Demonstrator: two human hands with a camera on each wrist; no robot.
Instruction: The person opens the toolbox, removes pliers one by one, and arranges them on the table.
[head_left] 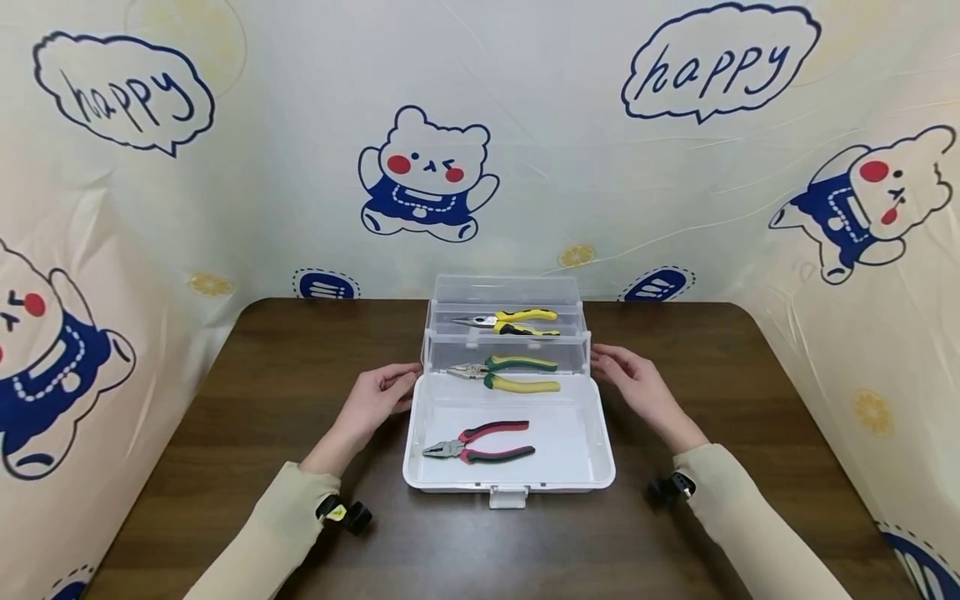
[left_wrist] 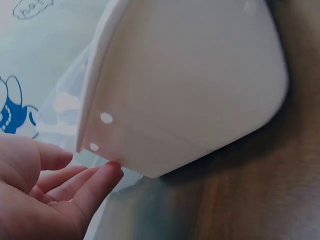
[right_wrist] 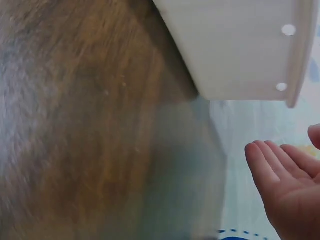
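Observation:
An open white toolbox point(head_left: 510, 483) with clear tiered trays at its back sits on the table. Combination pliers with red-and-black handles point(head_left: 495, 457) lie spread in its base. Pliers with green-and-yellow handles point(head_left: 522, 386) lie in the lower clear tray point(head_left: 577, 354), and yellow-and-black long-nose pliers point(head_left: 525, 316) in the tray above. At the box's back left corner is my left hand point(head_left: 378, 396), fairly straight fingers right at the white side wall point(left_wrist: 200, 85). My right hand point(head_left: 637, 383) reaches the back right side, its fingers extended, palm showing in the right wrist view.
The brown wooden table point(head_left: 300, 350) extends around the box. Behind and at both sides hangs a printed curtain point(head_left: 525, 208) with bears and "happy" bubbles. A clear latch point(head_left: 508, 498) sticks out from the box's front edge. Small black cameras are strapped at both sleeves point(head_left: 258, 533).

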